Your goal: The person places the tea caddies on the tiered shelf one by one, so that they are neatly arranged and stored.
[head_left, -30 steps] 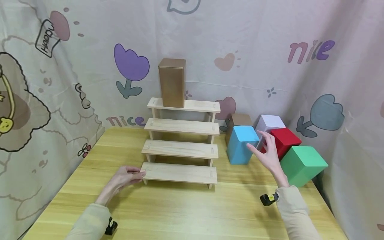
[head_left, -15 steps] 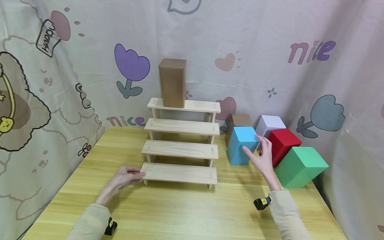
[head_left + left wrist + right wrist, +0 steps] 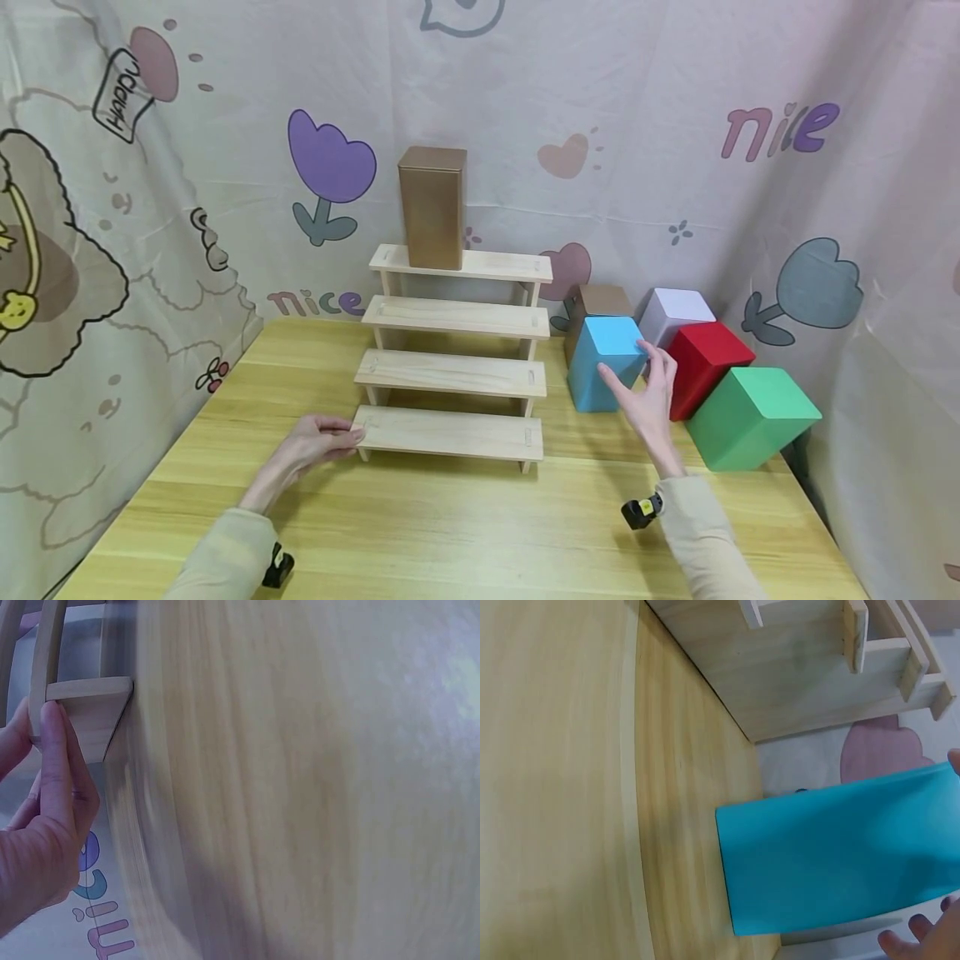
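A light wooden stepped display stand (image 3: pixel 450 373) stands on the table. My left hand (image 3: pixel 318 442) pinches the left end of its lowest shelf; the left wrist view shows thumb and fingers (image 3: pixel 54 735) at the board's edge. On the right, a blue box (image 3: pixel 596 383) stands upright on the table. My right hand (image 3: pixel 648 396) spreads around it, thumb in front of its near face and fingertips by its right top edge. In the right wrist view the thumb is right at one edge of the blue box (image 3: pixel 832 855), and the fingers (image 3: pixel 930 937) lie along the opposite side.
A tall brown box (image 3: pixel 432 212) stands on the top shelf. Behind the blue box is another brown box (image 3: pixel 600 297). A white box (image 3: pixel 675 312), a red box (image 3: pixel 705 362) and a green box (image 3: pixel 750 425) stand to the right. A printed curtain (image 3: pixel 637 100) surrounds the table.
My right hand has moved left and slightly down, its thumb and fingers coming around the blue box. The box stays in place, and my left hand keeps its hold on the stand.
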`<state>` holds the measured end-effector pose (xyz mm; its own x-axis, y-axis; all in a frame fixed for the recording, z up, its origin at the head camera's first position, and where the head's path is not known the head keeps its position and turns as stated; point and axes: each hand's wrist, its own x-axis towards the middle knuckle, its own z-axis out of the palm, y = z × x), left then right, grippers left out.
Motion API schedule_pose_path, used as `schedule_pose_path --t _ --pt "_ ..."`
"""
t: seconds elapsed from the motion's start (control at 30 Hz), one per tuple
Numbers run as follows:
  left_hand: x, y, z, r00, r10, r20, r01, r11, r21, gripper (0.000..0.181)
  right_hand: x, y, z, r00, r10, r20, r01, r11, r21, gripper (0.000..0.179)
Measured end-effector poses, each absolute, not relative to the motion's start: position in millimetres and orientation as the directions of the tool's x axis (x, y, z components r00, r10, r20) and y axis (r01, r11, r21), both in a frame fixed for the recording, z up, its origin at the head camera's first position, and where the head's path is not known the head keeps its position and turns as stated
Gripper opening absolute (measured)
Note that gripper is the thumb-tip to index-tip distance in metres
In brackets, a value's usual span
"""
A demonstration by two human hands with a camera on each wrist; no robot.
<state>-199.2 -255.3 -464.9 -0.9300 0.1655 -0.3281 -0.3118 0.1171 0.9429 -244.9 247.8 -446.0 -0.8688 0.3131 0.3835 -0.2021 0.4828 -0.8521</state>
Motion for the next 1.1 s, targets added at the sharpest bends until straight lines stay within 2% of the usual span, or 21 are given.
schedule_pose_path --t 0.27,0.73,1.1 --pt "-200 -255 -466 -0.932 0.180 -0.315 -0.304 0.089 0.949 0.041 -248 240 -449 -0.841 0.364 0.401 -0.177 0.515 -0.839 0.076" --pt "-199 -256 -465 -0.930 0.187 -0.317 -0.309 0.069 0.948 0.041 -252 229 -454 -0.834 0.426 0.351 -0.098 0.512 -0.853 0.080" --pt "-199 -255 -466 -0.930 0.178 -0.320 -0.312 0.073 0.947 0.046 -257 219 -460 -0.789 0.481 0.383 -0.107 0.505 -0.856 0.083"
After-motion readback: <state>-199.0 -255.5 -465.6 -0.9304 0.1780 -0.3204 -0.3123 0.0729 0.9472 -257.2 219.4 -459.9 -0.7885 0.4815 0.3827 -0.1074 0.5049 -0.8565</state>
